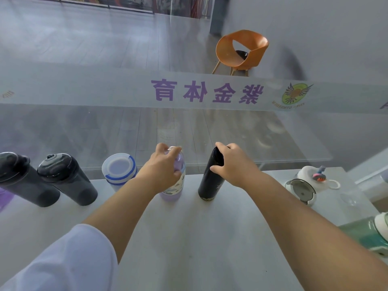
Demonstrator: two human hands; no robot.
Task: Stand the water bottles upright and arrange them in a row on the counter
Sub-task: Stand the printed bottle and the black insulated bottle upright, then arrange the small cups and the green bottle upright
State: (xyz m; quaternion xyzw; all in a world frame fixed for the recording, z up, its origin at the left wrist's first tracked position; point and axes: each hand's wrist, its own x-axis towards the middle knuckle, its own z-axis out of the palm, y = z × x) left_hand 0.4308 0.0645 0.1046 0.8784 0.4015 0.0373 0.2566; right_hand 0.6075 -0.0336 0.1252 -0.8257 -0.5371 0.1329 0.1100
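Observation:
Along the back of the white counter [189, 238] stands a row of bottles. From the left: two dark grey bottles [23, 181] [69, 181], then a white cup with blue stripes [119, 171]. My left hand [163, 164] grips the top of an upright purple bottle [175, 189]. My right hand [233, 162] grips the upper part of an upright slim black bottle [210, 181]. At the right, a white bottle [302, 190] lies on its side with its lid flipped open. A green bottle [365, 234] lies at the right edge.
A glass wall with purple lettering [207, 92] rises directly behind the row. An orange chair [241, 52] stands beyond the glass. A small clear glass item [349, 199] sits near the white bottle. The counter's right edge runs close to the green bottle.

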